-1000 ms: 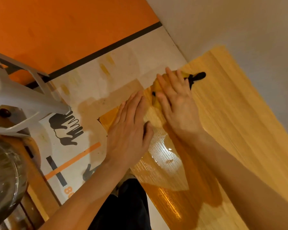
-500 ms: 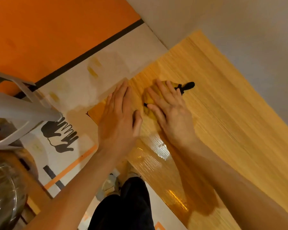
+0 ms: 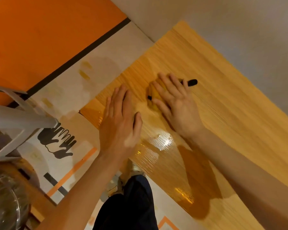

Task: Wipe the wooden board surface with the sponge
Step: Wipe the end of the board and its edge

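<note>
A: Item one, sponge (image 3: 154,97). Yellow, pinned flat under right hand (image 3: 176,103), fingers spread apart over it, palm down, not curled round it. Black strap end (image 3: 191,82) sticking out past the fingertips.

B: Position?

A: On wooden board (image 3: 223,113), near its left edge, well short of the far corner. Changed from a second ago: then up by the board's far-left edge, close to the pale sheet (image 3: 96,80); now drawn back in over the grain. Judged a return stroke, mid-wipe.

B: Item two?

A: Left hand (image 3: 120,123). Flat on the board just beside the sponge, fingers together and extended, thumb out. Holding nothing; judged bracing the board. Same role as a second ago, only sitting fuller on the wood.

B: Orientation of the sponge?

A: Mostly hidden. Visible part longer than wide, long axis running away from the body and slightly right, roughly along the fingers, strap pointing toward the wall (image 3: 239,30).

B: Surface state?

A: Wet sheen (image 3: 160,140) below the wrists, nearest the body; far right of board matte, judged not yet wiped.
</note>
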A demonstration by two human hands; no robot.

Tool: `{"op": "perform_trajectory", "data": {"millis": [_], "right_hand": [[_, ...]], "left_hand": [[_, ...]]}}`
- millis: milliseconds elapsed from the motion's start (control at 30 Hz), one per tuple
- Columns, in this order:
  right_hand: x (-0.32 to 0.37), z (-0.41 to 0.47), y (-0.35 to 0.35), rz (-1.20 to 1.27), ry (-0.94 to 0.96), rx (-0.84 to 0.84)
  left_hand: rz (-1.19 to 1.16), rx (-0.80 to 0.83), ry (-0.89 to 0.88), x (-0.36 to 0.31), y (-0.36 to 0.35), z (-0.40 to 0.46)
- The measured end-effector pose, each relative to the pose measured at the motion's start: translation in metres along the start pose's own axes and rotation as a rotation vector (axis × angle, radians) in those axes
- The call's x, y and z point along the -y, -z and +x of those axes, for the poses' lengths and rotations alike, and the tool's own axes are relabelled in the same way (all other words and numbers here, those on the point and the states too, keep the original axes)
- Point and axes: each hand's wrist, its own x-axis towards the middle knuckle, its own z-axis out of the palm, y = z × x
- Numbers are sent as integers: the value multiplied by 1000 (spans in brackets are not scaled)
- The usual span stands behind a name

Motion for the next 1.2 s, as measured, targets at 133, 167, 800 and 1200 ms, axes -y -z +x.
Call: {"op": "perform_trajectory", "data": {"millis": [133,167,800,1200], "right_hand": [[-76,39,22,110,-449,-126],[-75,40,22,149,-555,-167],[42,-59,-22,160,-282,-136],[22,-85,-17,213,-485,-206]], "left_hand": [[7,-8,-3,1,-4,1],[6,-15,-5,2,-5,0],[27,-97,-28,7,-11,0],[-18,-124,-62,7,-12,0]]}}
